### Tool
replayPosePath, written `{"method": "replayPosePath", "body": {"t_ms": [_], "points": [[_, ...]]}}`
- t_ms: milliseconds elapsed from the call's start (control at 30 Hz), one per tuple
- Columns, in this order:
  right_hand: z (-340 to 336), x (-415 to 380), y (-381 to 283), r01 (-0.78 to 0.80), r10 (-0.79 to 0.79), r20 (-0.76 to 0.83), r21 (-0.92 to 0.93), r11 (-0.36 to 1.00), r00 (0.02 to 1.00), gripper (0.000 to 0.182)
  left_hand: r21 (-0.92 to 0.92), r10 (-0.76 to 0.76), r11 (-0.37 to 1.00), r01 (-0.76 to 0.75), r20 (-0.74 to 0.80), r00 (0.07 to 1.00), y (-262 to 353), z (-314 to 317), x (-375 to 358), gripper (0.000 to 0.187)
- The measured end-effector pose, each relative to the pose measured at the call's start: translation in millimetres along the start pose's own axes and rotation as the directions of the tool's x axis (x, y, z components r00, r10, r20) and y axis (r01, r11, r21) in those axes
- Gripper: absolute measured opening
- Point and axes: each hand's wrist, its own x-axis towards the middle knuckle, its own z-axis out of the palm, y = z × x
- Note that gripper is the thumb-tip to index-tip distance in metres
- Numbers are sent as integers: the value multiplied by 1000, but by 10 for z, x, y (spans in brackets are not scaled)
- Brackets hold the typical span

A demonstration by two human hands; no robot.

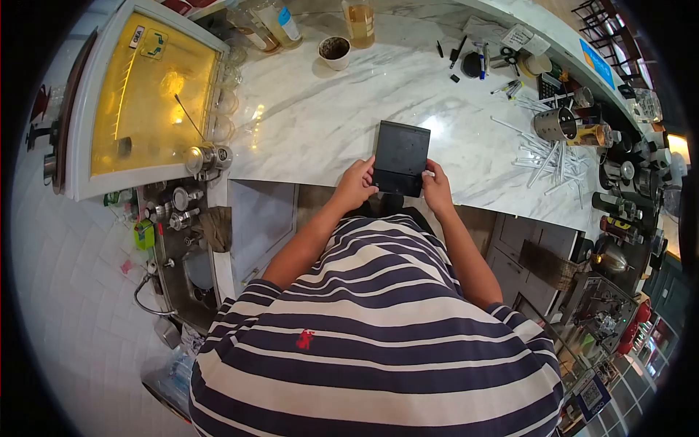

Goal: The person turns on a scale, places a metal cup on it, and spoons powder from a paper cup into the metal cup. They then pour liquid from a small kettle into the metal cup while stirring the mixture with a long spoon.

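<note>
A flat black rectangular device, perhaps a small scale, is held at the front edge of the marble counter. My left hand grips its left side near the lower corner, fingers closed on the edge. On the opposite side, my right hand holds the right edge with thumb and fingers. The device's near end reaches over the counter edge, and its top surface faces up. What lies under it is hidden.
A paper cup with dark contents and bottles stand at the back. Wrapped straws lie scattered at right beside a perforated metal holder. Pens and scissors sit back right. A yellow-lit case is at left.
</note>
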Motion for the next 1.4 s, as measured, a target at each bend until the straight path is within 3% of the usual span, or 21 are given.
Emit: {"method": "replayPosePath", "body": {"t_ms": [67,167,367,467,700,1167,1400], "points": [[55,39,-25,40,-39,17,-61,997,999,47,38,-8,999,8,-11,1000,17,-92,-6,95],[-135,1,34,39,-39,12,28,999,999,46,43,5,999,-4,-26,1000,8,134,24,95],[-245,40,20,58,-57,60,-31,998,997,50,-88,-96,992,86,-122,988,-77,189,61,74],[-314,17,61,33,-39,93,70,997,995,51,-129,-142,984,121,-166,976,-54,238,102,68],[-477,38,-21,-90,72,147,119,989,987,50,-116,-152,985,128,-233,961,-40,298,96,64],[-562,108,43,-115,77,212,172,978,974,45,-145,-151,982,120,-228,962,-77,313,102,65],[-553,73,-16,-146,113,171,198,969,979,45,-146,-208,974,172,-284,936,62,141,-18,55]]}}
